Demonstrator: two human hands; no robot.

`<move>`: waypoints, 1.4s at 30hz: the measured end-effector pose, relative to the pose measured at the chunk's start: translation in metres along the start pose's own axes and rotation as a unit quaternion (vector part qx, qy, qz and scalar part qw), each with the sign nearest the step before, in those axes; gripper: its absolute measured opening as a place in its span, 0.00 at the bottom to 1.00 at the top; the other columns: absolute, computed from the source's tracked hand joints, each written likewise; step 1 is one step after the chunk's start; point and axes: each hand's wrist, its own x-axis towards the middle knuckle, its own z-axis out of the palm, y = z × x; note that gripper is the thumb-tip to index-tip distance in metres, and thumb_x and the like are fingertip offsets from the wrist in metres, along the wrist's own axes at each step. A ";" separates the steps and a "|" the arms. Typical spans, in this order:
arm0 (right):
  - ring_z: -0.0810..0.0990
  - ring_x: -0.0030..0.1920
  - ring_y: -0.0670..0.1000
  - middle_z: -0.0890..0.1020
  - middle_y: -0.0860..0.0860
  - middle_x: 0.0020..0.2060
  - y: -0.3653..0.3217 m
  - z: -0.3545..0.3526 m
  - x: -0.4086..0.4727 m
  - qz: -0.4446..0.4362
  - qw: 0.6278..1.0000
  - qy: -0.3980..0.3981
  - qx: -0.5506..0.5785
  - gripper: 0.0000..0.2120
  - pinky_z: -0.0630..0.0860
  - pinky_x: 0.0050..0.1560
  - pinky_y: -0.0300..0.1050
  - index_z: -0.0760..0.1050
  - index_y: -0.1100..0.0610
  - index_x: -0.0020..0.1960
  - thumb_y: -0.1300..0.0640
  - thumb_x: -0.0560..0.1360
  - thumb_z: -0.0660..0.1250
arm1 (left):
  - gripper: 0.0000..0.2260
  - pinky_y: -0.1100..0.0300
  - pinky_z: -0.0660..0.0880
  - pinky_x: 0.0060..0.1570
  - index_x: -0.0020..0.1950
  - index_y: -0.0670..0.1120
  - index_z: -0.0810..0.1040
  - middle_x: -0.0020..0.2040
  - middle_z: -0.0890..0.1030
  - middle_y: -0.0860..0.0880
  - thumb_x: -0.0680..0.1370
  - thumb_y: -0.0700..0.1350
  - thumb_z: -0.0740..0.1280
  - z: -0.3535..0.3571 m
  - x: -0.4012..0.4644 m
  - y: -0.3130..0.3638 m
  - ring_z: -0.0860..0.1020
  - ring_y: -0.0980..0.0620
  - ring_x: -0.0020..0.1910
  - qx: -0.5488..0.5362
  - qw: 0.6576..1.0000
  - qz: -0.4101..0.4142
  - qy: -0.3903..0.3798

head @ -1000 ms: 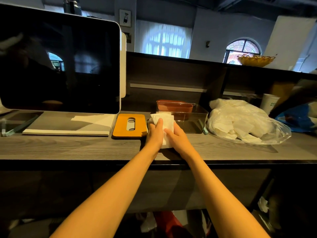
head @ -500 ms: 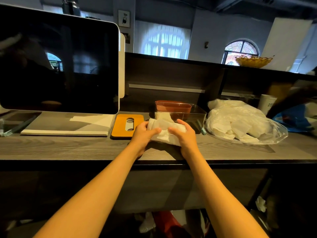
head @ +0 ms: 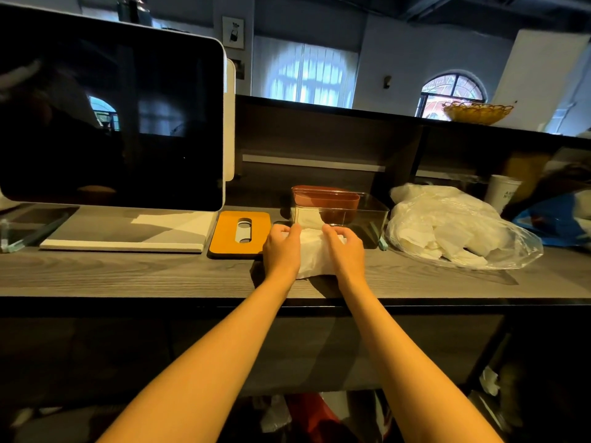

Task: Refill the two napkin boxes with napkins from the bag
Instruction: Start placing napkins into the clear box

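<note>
The napkin stack (head: 315, 252) rests on the counter (head: 128, 273), just before the clear box (head: 367, 215). Your left hand (head: 281, 249) and right hand (head: 343, 251) grip its ends; the bag (head: 454, 228) lies right.

- Both hands, the left hand (head: 281, 247) and the right hand (head: 343, 249), grip a stack of white napkins (head: 315, 255) on the grey worktop (head: 128, 273).
- Just behind the stack stands a clear box (head: 364, 215).
- An orange lid (head: 240, 233) lies to the left.
- A plastic bag (head: 454, 228) of napkins lies to the right.
</note>
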 end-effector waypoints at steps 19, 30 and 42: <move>0.75 0.30 0.48 0.76 0.50 0.26 -0.014 -0.012 -0.008 -0.031 0.993 0.105 -0.051 0.23 0.69 0.33 0.42 0.72 0.55 0.28 0.48 0.79 0.64 | 0.18 0.50 0.77 0.57 0.64 0.47 0.77 0.60 0.80 0.48 0.81 0.57 0.62 -0.017 -0.013 0.007 0.77 0.49 0.59 0.181 0.935 0.191 -0.238; 0.81 0.55 0.55 0.80 0.53 0.55 -0.084 -0.037 0.021 0.117 0.973 -0.125 0.152 0.22 0.80 0.54 0.52 0.72 0.54 0.62 0.39 0.78 0.61 | 0.10 0.66 0.75 0.34 0.58 0.46 0.81 0.47 0.82 0.51 0.80 0.49 0.68 -0.018 0.007 0.056 0.80 0.58 0.42 -0.119 0.986 0.011 -0.118; 0.81 0.50 0.52 0.81 0.53 0.52 -0.092 -0.041 0.065 0.153 0.969 -0.079 0.176 0.13 0.81 0.47 0.49 0.73 0.58 0.61 0.54 0.79 0.67 | 0.12 0.58 0.79 0.40 0.55 0.51 0.76 0.48 0.83 0.50 0.79 0.57 0.65 0.023 0.016 0.089 0.81 0.52 0.46 -0.150 0.964 -0.076 -0.206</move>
